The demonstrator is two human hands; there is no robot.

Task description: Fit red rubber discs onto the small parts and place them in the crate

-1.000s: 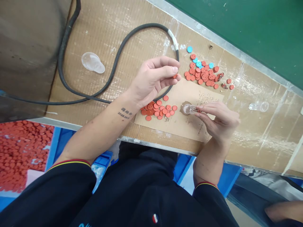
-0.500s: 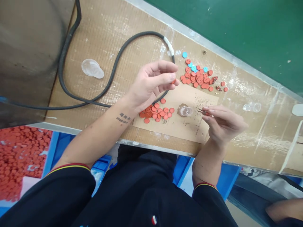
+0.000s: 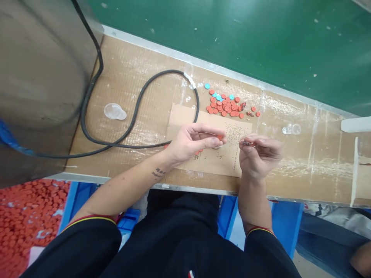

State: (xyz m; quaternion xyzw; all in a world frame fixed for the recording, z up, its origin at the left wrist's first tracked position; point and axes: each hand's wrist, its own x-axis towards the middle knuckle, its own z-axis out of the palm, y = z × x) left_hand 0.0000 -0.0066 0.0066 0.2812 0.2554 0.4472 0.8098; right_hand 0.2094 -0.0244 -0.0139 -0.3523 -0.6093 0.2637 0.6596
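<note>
My left hand is closed, pinching a red button-like disc between thumb and fingers over the sheet of brown cardboard. Just to its right, my right hand grips a small slim tool with reddish and dark metallic parts; its exact kind is not clear. A gap separates the two hands. Tiny dark specks are scattered on the cardboard between and behind them. Partly hidden under my left hand lie more red discs and a small clear cup.
Behind the hands lies a pile of red two-holed discs with several blue ones. A black cable loops over the bench at left, near a clear plastic lid-like piece. Another clear piece lies right. Red discs fill a bin below left.
My left hand has moved down and closer to the right hand, still holding the red disc. The head view has tilted up, showing more green surface at the back.
</note>
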